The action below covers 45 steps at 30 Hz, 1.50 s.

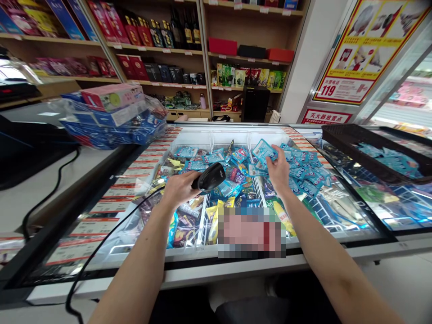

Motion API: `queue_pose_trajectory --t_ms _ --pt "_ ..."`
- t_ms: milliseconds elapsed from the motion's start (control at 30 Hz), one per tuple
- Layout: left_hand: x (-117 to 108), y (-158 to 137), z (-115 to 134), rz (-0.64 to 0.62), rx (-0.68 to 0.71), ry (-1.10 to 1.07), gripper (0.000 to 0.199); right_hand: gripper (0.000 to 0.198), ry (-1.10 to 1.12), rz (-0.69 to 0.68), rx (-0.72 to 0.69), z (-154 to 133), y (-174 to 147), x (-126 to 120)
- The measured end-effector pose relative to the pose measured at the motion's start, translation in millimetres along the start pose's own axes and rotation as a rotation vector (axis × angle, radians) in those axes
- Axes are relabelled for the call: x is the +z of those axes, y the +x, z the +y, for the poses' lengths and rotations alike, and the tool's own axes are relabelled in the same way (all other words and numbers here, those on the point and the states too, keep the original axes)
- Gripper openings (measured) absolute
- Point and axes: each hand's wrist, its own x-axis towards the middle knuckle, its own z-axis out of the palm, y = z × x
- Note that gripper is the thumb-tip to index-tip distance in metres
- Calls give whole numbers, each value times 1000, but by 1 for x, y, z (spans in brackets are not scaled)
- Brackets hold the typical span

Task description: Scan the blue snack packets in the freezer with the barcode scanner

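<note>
My left hand (pixel 180 189) is closed around the handle of a black barcode scanner (pixel 212 176), whose head points right over the freezer. A black cable runs from it down to the lower left. In my right hand (pixel 279 170), thumb and fingers pinch a light-blue packet (pixel 263 150), held up above the freezer. Under both hands, wire baskets inside the chest freezer (pixel 189 263) hold many wrapped ice creams. Several like blue packets (pixel 305 168) lie in a pile just right of my right hand. Others are spread behind the scanner.
A dark brown basket (pixel 340 135) with more blue packets stands at the right. Blue boxes in plastic wrap, topped by a pink box (pixel 113 96), sit at the left. Price labels (pixel 101 204) line the freezer's glass. Shelves (pixel 189 51) of goods rise behind. A blurred patch hides the front middle.
</note>
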Motion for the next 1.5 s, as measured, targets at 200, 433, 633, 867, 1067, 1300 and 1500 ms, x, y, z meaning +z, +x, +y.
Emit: queue_pose_trajectory --t_ms 200,433,633,867,1067,1300,1500 --pt "-1 -1 -7 28 -63 17 35 43 -336 122 78 30 16 -26" --pt "0 -5 -17 93 -171 79 36 37 -578 168 131 47 14 -37" --pt "-2 -5 -16 107 -266 110 36 35 -547 117 24 28 9 -31" --pt "-3 -5 -19 124 -340 126 37 42 -128 -361 -367 -8 -8 11" --pt "-3 -7 -21 127 -364 121 34 55 8 -698 -574 -38 -20 43" --pt "-5 -6 -20 148 -355 115 35 62 -105 -748 -682 -50 -23 55" --pt "-7 -6 -16 137 -336 120 35 47 -112 -654 -661 -42 -20 47"
